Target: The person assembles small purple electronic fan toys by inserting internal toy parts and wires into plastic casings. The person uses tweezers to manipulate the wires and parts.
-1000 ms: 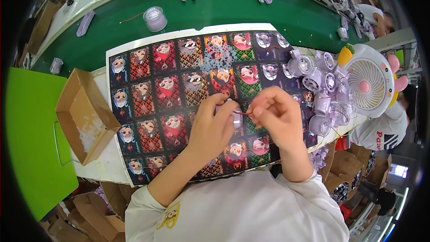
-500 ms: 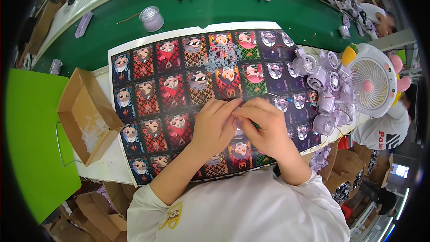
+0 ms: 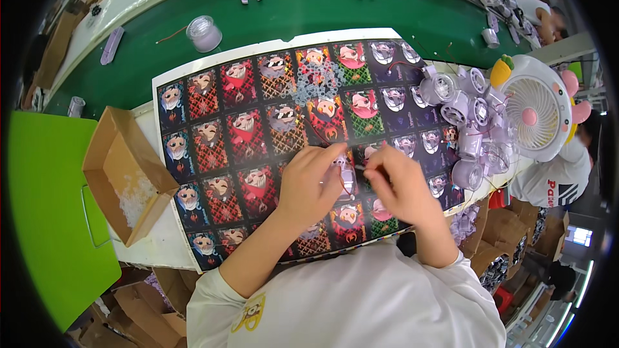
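My left hand is closed around a small lavender plastic part with a red wire at its side. Its fingers and palm cover much of that part. Just to the right, my right hand is held apart from it, thumb and fingertips pinched together. A small thin greyish thing shows at those fingertips, too small to name. Both hands are over a dark printed sheet with rows of cartoon figures. Beyond them, a heap of small clear bluish rings lies on the sheet.
To the right, lavender cylindrical housings with wires are piled beside a white fan. A cardboard box holding small clear pieces stands left. Across the back, a green conveyor belt carries a lavender cup and shells. Another person is at far right.
My right hand has pulled away to the right from my left, uncovering the lavender part. Cup and shells on the green belt have shifted left.
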Demonstrator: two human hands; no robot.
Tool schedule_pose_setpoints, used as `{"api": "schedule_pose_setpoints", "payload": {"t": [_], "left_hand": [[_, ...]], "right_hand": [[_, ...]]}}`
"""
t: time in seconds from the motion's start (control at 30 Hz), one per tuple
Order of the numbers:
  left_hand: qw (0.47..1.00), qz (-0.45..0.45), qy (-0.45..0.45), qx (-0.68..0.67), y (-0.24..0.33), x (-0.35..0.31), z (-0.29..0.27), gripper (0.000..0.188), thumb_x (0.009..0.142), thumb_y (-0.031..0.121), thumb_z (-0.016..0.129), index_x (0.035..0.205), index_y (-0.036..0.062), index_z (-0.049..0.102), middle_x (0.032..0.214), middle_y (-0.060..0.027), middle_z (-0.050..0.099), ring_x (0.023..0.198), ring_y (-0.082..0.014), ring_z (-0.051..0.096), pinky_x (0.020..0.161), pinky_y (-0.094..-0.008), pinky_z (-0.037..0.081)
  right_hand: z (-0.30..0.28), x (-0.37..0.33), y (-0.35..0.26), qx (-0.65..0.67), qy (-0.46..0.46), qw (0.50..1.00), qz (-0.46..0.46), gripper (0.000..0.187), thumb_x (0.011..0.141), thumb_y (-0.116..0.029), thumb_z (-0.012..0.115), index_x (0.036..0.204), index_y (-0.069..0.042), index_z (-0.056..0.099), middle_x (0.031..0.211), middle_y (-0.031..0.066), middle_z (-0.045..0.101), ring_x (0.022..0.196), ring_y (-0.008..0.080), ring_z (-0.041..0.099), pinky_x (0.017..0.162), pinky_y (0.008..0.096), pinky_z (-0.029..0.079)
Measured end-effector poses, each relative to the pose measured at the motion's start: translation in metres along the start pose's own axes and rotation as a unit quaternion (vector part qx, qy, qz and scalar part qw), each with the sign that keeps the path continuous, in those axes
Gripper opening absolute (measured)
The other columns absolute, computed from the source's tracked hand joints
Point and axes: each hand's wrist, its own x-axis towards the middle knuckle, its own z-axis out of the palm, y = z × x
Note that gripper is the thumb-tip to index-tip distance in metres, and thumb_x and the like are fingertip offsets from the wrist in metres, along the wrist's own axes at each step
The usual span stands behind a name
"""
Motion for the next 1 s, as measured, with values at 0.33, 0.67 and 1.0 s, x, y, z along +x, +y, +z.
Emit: {"api": "schedule_pose_setpoints", "payload": {"t": [0.33,0.67,1.0], "left_hand": [[1.000,-0.019,0.006,0.015,0.003,0.000,0.002,0.039,0.077,-0.004,0.059,0.115,0.0023,0.065,0.084,-0.0159,0.064,0.073,-0.0316,0.062,0.067,-0.0388,0.048],[0.999,-0.025,0.005,0.040,0.005,0.002,0.004,0.034,0.079,-0.002,0.059,0.112,0.0017,0.066,0.080,-0.0161,0.063,0.071,-0.0317,0.061,0.064,-0.0397,0.048],[0.998,-0.013,-0.026,0.056,0.003,0.001,-0.003,0.027,0.078,0.003,0.060,0.104,0.0006,0.064,0.077,-0.0160,0.063,0.070,-0.0340,0.061,0.064,-0.0441,0.049]], "right_hand": [[0.031,-0.005,-0.015,-0.092,0.093,0.991,-0.037,0.026,0.079,0.005,0.065,0.104,-0.002,0.063,0.083,0.0117,0.057,0.072,0.0314,0.061,0.061,0.0405,0.052],[0.043,-0.003,-0.021,-0.114,0.154,0.981,0.002,0.033,0.070,0.006,0.064,0.101,-0.003,0.063,0.085,0.0104,0.055,0.071,0.0285,0.061,0.060,0.0391,0.052],[-0.020,0.066,-0.028,-0.273,-0.178,0.918,-0.226,0.016,0.065,-0.010,0.067,0.080,-0.007,0.062,0.075,0.0070,0.055,0.070,0.0277,0.062,0.058,0.0403,0.049]]}}
